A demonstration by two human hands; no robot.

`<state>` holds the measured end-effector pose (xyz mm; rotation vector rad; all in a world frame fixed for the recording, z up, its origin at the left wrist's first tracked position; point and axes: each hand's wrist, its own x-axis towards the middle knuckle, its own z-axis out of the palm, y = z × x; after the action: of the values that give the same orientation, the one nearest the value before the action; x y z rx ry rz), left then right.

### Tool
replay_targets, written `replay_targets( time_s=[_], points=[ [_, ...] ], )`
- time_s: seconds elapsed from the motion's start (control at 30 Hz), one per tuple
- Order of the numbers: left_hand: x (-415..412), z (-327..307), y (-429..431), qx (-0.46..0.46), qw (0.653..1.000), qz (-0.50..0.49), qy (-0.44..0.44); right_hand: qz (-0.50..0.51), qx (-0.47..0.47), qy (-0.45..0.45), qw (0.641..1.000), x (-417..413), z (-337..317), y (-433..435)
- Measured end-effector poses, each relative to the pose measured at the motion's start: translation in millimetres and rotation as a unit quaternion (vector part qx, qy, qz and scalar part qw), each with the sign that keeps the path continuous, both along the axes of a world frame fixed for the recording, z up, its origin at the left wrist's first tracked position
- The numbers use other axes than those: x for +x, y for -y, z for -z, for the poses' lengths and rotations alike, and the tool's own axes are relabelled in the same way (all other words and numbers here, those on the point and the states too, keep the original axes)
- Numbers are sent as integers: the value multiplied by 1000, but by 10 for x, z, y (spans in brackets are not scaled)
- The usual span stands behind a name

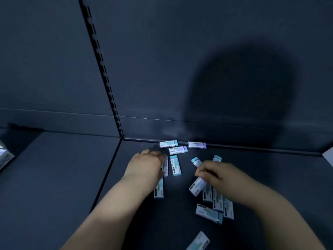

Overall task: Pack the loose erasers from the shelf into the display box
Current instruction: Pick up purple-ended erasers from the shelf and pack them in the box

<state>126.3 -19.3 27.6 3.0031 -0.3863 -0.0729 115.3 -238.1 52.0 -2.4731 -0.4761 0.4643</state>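
Several loose erasers in white sleeves with teal or purple ends lie scattered on the dark shelf (72, 177). Three rest by the back wall, one of them a teal-tipped eraser (168, 143). My left hand (146, 166) lies palm down over an eraser (165, 167) beside an upright teal one (175, 165), and another eraser (159, 188) shows under the wrist. My right hand (214, 173) pinches one eraser (197, 186) by its end, above a cluster of erasers (217, 199). No display box can be made out in view.
A slotted upright (102, 69) divides the dark back panel. A pale packaged item (5, 156) sits at the left edge and a pale corner (328, 156) at the right edge. One eraser (199, 240) lies near the bottom edge.
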Motion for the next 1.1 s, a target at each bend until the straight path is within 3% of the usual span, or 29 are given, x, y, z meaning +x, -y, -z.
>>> replay_targets(
  time_s=[0.1, 0.2, 0.3, 0.43, 0.57, 0.67, 0.9, 1.1],
  points=[
    [104, -17, -27, -16, 998, 22, -51, -1, -86, 30, 996, 17, 172, -202],
    [187, -42, -33, 3, 994, 40, -99, 41, -109, 93, 989, -20, 221, -334],
    [254, -48, -10, 4, 991, 49, -122, 19, -150, 99, 984, -80, 214, -328],
    [240, -34, -25, -86, 992, 47, -80, -10, -203, 95, 974, -134, 216, -338],
    [60, -146, -119, -206, 974, 78, -54, -9, -180, 133, 975, -171, 211, -360],
    [-108, -219, -219, -240, 965, 96, -45, -9, -150, 132, 980, -240, 166, -368],
    [-542, -182, -157, -203, 966, 151, -58, -62, -145, 111, 981, -490, 134, -385],
    [-843, 3, 0, -161, 977, 101, -93, -86, -158, 120, 976, -645, 244, -413]
  ],
)
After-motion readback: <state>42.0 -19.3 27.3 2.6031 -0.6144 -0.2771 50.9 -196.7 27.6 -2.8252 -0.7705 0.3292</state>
